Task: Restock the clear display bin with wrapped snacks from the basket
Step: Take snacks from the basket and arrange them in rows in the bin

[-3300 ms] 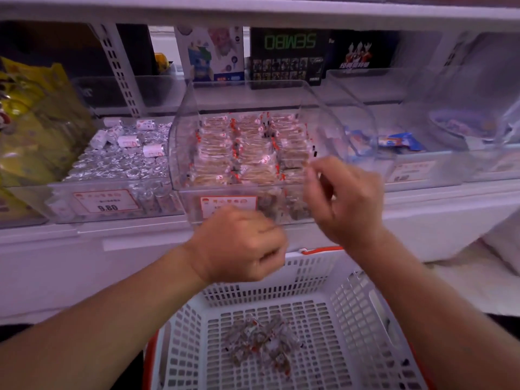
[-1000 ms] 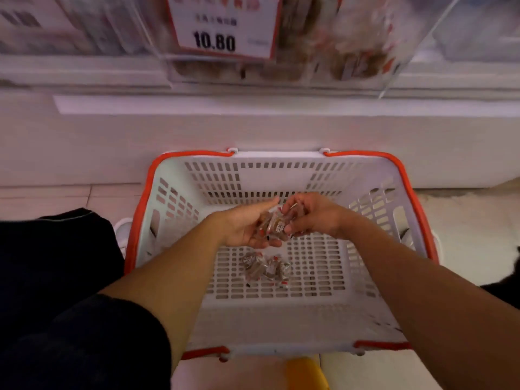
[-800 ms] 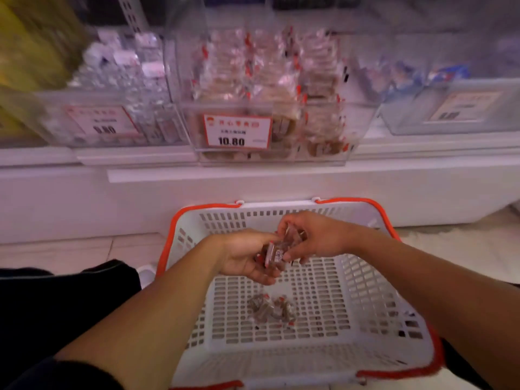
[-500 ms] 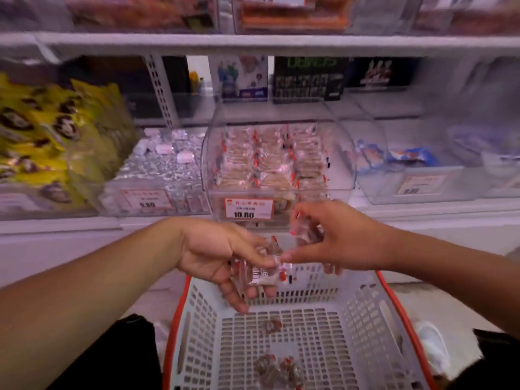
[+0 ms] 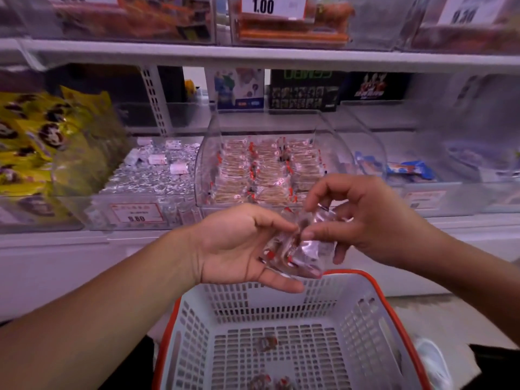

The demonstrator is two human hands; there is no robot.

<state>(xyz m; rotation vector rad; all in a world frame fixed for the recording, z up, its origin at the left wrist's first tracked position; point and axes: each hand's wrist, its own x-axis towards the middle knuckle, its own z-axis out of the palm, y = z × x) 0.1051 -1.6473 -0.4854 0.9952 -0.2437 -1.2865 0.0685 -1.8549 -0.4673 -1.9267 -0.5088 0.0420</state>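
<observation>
Holding snacks: a small bunch of clear-wrapped snacks (image 5: 292,249) with red marks lies in the cupped left hand (image 5: 239,246); the right hand (image 5: 363,218) pinches the top of the bunch with thumb and forefinger.
Place: above the basket's far rim, in front of the bin.
Bin: clear bin (image 5: 332,142) on the shelf (image 5: 253,56), rows of wrapped snacks inside.
Basket: white basket (image 5: 281,339), red rim; a few snacks on its floor.
Left tag: tag (image 5: 137,213) reads 9.80, on the tub of silver sweets (image 5: 152,175).
Upper tags: 1.00 (image 5: 263,6) and 9.30.
Far left: yellow bags (image 5: 42,142).
</observation>
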